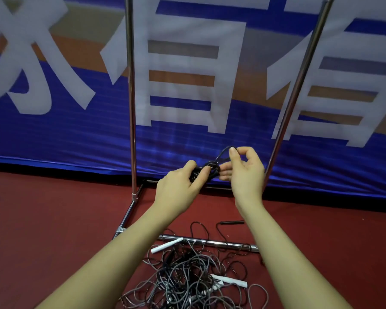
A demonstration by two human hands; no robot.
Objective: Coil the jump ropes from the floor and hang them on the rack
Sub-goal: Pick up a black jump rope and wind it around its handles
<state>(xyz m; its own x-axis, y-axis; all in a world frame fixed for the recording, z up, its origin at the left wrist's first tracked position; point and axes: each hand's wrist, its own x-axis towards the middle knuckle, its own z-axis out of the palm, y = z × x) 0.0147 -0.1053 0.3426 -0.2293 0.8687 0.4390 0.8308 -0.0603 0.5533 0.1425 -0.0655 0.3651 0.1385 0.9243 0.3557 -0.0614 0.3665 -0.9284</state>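
The left hand gripped the coiled black rope; the right hand pinched its loop, which wanted cinching snugly round the bundle before hanging

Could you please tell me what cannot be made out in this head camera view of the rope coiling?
- Rack: its top bar lies beyond the upper frame edge, so any ropes already hung are unseen.
- Black coil: mostly covered by the left hand and right hand; its handles cannot be seen.
- Floor pile: too tangled to count ropes; the forearms and bottom edge hide part.
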